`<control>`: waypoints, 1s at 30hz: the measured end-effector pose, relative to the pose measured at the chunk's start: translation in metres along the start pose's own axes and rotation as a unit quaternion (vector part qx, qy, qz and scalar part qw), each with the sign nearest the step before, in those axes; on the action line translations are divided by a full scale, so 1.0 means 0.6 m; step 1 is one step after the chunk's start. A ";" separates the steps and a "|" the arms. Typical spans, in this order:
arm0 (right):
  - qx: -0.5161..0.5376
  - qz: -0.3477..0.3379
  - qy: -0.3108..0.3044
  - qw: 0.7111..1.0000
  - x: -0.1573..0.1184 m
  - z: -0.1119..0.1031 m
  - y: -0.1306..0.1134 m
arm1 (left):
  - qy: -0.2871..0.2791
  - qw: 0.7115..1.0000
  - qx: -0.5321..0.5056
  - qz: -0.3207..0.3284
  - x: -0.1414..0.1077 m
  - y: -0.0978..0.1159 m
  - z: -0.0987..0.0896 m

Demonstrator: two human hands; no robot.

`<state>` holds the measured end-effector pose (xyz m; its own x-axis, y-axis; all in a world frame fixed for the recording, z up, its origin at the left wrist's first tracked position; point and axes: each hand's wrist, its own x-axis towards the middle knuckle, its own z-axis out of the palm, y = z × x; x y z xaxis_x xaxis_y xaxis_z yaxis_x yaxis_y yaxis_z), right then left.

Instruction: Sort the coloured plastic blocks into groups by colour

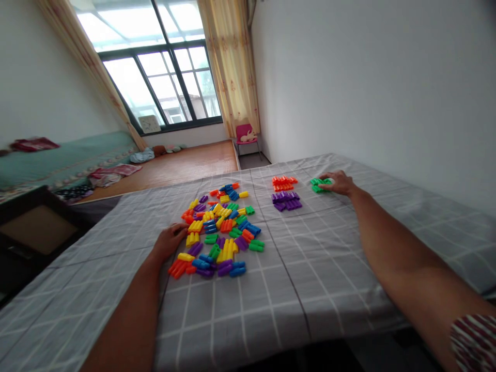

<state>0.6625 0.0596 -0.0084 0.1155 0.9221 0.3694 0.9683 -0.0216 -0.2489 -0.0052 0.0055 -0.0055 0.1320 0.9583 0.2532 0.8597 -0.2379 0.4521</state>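
Observation:
A mixed heap of plastic building blocks (pixel 228 249), made of joined tube shapes in yellow, orange, blue, green and purple, lies on the checked cloth. My left hand (pixel 170 242) rests at the heap's left edge, fingers stretched towards the yellow and orange blocks. Farther right, my right hand (pixel 338 183) reaches over a small group of green blocks (pixel 320 185), its fingers closed on one at the group's right side; the fingertips are partly hidden. Left of that group sit rows of orange blocks (pixel 283 184), with purple blocks (pixel 285 200) grouped just nearer to me.
A grey checked cloth (pixel 271 289) covers the table, which reaches the white wall on the right. Beyond it are a low bed (pixel 194 163) with clothes on it and a pink chair (pixel 245 133). A dark cabinet (pixel 34 232) stands at left.

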 end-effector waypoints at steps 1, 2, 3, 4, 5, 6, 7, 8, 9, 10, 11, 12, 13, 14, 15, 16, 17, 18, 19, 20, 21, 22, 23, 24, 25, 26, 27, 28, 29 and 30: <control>-0.006 -0.004 -0.009 1.000 -0.001 0.002 -0.003 | -0.001 1.000 0.000 0.001 0.000 0.001 -0.001; -0.011 -0.006 -0.016 1.000 -0.002 0.004 -0.004 | -0.003 1.000 0.001 0.002 -0.001 0.003 -0.002; -0.014 -0.007 -0.022 1.000 -0.003 0.005 -0.005 | -0.004 1.000 0.001 0.002 -0.001 0.004 -0.002; -0.017 -0.006 -0.026 1.000 -0.004 0.007 -0.004 | -0.005 1.000 0.001 0.001 -0.001 0.005 -0.003; -0.018 -0.006 -0.028 0.999 -0.005 0.009 -0.003 | -0.006 1.000 0.003 0.000 -0.001 0.005 -0.003; -0.019 -0.007 -0.028 0.999 -0.005 0.011 -0.002 | -0.006 1.000 0.003 -0.001 -0.001 0.005 -0.003; -0.020 -0.009 -0.025 0.999 -0.006 0.012 -0.001 | -0.005 1.000 0.003 -0.003 -0.001 0.005 -0.003; -0.020 -0.012 -0.020 1.000 -0.006 0.013 0.001 | -0.005 1.000 0.002 -0.004 -0.001 0.005 -0.003; -0.018 -0.013 -0.014 1.000 -0.006 0.014 0.001 | -0.005 1.000 0.000 -0.005 -0.001 0.005 -0.003; -0.016 -0.012 -0.008 1.000 -0.007 0.015 0.001 | -0.005 1.000 -0.002 -0.005 -0.001 0.004 -0.002; -0.013 -0.009 -0.003 1.000 -0.008 0.016 0.001 | -0.005 1.000 -0.006 -0.005 -0.001 0.004 -0.002; -0.010 -0.003 0.000 1.000 -0.009 0.016 0.001 | -0.004 1.000 -0.008 -0.004 -0.001 0.004 -0.002; -0.007 0.004 0.001 1.000 -0.010 0.016 0.000 | -0.004 1.000 -0.010 -0.004 -0.001 0.004 -0.002; -0.004 0.010 -0.001 1.000 -0.011 0.016 -0.001 | -0.004 1.000 -0.012 -0.003 -0.002 0.004 -0.002; 0.000 0.015 -0.003 1.000 -0.011 0.015 -0.003 | -0.005 1.000 -0.013 -0.002 -0.002 0.003 -0.002; 0.003 0.016 -0.003 1.000 -0.011 0.015 -0.006 | -0.007 1.000 -0.014 -0.001 -0.002 0.003 -0.002; 0.007 0.013 0.001 1.000 -0.010 0.013 -0.010 | -0.009 1.000 -0.016 0.000 -0.002 0.003 -0.001; 0.012 0.006 0.009 1.000 -0.007 0.011 -0.017 | -0.010 1.000 -0.016 0.000 -0.003 0.003 -0.001; 0.018 -0.005 0.021 1.000 -0.003 0.009 -0.027 | -0.009 1.000 -0.016 0.000 -0.003 0.004 0.000; 0.028 -0.021 0.038 0.999 0.000 0.006 -0.042 | -0.007 1.000 -0.016 0.000 -0.004 0.004 0.000; 0.043 -0.044 0.055 0.997 0.004 0.004 -0.062 | -0.005 1.000 -0.016 -0.001 -0.004 0.006 0.000; 0.062 -0.073 0.066 0.993 0.006 0.001 -0.087 | -0.003 1.000 -0.016 -0.001 -0.005 0.007 0.001; 0.087 -0.105 0.068 0.988 0.005 -0.001 -0.117 | -0.001 1.000 -0.016 -0.001 -0.006 0.009 0.001; 0.117 -0.139 0.059 0.982 0.001 -0.002 -0.152 | 0.002 1.000 -0.018 0.000 -0.006 0.010 0.001; 0.147 -0.174 0.040 0.973 -0.007 -0.002 -0.189 | 0.003 1.000 -0.019 0.002 -0.007 0.011 0.002; 0.177 -0.204 0.011 0.963 -0.017 0.000 -0.229 | 0.005 1.000 -0.020 0.005 -0.007 0.012 0.002; 0.198 -0.236 -0.022 0.951 -0.029 0.003 -0.268 | 0.007 1.000 -0.020 0.007 -0.008 0.012 0.003; 0.209 -0.277 -0.053 0.936 -0.042 0.007 -0.306 | 0.008 1.000 -0.020 0.009 -0.008 0.011 0.005; 0.209 -0.327 -0.080 0.918 -0.054 0.013 -0.341 | 0.009 1.000 -0.020 0.011 -0.007 0.009 0.006; 0.204 -0.370 -0.099 0.901 -0.063 0.020 -0.373 | 0.010 1.000 -0.023 0.013 -0.007 0.007 0.008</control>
<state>0.4387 0.0343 0.0230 -0.6093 0.6768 0.4132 0.5966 0.7345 -0.3233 0.0004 0.0012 -0.0086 0.1438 0.9487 0.2816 0.8325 -0.2698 0.4838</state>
